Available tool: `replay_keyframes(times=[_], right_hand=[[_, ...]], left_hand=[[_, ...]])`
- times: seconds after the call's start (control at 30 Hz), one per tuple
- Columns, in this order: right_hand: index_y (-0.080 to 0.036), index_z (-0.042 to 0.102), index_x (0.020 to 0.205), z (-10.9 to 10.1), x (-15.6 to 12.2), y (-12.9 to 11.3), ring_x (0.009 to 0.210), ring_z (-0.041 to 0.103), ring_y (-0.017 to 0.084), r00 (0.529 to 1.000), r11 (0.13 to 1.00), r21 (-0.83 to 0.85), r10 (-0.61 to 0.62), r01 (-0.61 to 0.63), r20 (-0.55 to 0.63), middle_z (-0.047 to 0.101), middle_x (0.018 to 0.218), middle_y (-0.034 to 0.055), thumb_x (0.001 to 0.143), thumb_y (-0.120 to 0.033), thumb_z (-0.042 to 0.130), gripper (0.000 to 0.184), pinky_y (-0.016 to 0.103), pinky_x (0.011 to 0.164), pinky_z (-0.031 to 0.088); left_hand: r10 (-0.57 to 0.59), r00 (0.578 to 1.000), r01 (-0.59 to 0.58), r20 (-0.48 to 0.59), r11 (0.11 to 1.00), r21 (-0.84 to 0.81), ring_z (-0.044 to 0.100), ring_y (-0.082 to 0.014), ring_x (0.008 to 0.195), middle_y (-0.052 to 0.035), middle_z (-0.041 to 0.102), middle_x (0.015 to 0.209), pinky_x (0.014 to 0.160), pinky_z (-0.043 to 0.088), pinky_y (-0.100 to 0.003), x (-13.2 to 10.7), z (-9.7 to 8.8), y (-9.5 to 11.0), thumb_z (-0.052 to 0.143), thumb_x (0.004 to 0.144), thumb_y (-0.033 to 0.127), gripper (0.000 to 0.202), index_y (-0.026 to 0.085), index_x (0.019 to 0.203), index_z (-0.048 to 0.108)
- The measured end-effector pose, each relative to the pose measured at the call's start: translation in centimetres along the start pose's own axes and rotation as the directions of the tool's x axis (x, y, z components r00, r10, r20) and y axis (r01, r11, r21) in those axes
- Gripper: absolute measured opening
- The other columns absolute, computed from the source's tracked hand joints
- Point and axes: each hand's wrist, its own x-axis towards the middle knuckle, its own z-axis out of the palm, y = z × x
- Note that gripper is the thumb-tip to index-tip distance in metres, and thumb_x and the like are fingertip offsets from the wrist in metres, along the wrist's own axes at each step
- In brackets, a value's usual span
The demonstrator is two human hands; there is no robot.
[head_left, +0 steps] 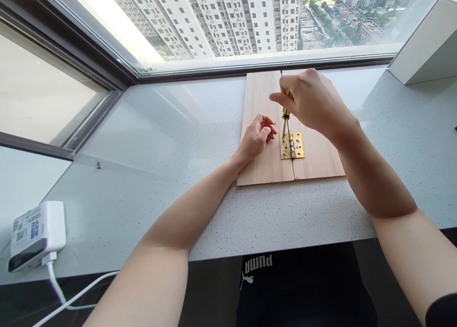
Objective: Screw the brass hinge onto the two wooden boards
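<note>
The brass butt hinge (pixel 292 145) lies flat and open, its knuckle running straight away from me along the seam between two pale wooden boards; one leaf sits on the left board (pixel 262 151), the other on the right board (pixel 319 151). The tip of my yellow-and-black screwdriver (pixel 286 111) rests on the left leaf near its far corner, the shaft nearly upright; a second thin metal line shows beside the shaft, and I cannot tell what it is. My right hand (pixel 310 101) is the nearer one, right above the hinge; its fingers (pixel 283 86) curl shut around the handle, with the forefinger reaching out to the left. My left hand (pixel 255 139) lies just left of the hinge, over the left board, without touching the brass; its fingers (pixel 266 122) are drawn together, pinching what looks like a small screw (pixel 274 123), though it is too tiny to be sure. The boards lie square on the speckled grey tabletop (pixel 214 213); beyond them runs the window frame (pixel 264 67), with tower blocks (pixel 200 17) outside; a white box (pixel 424 46) stands at the far right, and a white plug-in charger (pixel 37 236) sits at the near left, its white cable (pixel 67 301) trailing off the edge.
</note>
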Motion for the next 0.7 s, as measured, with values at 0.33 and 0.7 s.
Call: replay_keyframes(times=[0.33, 0.7], right_hand=[[-0.02, 0.068, 0.155, 1.4, 0.1, 1.8, 0.098, 0.075, 0.023, 0.955, 0.911, 0.311, -0.295, 0.27, 0.035, 0.081, 0.104, 0.0024, 0.123, -0.019, 0.047, 0.039, 0.038, 0.095, 0.055], [-0.02, 0.08, 0.135, 1.6, 0.1, 0.4, 0.096, 0.072, 0.028, 0.986, 0.971, 0.171, -0.166, 0.167, -0.017, 0.079, 0.101, 0.0082, 0.126, -0.034, 0.053, 0.033, 0.041, 0.094, 0.053]], left_hand=[[0.007, 1.0, -0.007, -0.011, 1.0, -0.027, 0.071, -0.0163, 0.073, -0.0022, 0.079, 0.089, 0.068, 0.058, -0.031, 0.0, 0.0, -0.2, 0.061, 0.092, 0.015, 0.017, 0.025, 0.107, 0.06], [0.013, 1.0, -0.013, -0.016, 1.0, -0.02, 0.071, -0.0164, 0.073, -0.0024, 0.078, 0.089, 0.068, 0.058, -0.032, 0.1, 0.1, -0.6, 0.061, 0.093, 0.017, 0.016, 0.024, 0.108, 0.062]])
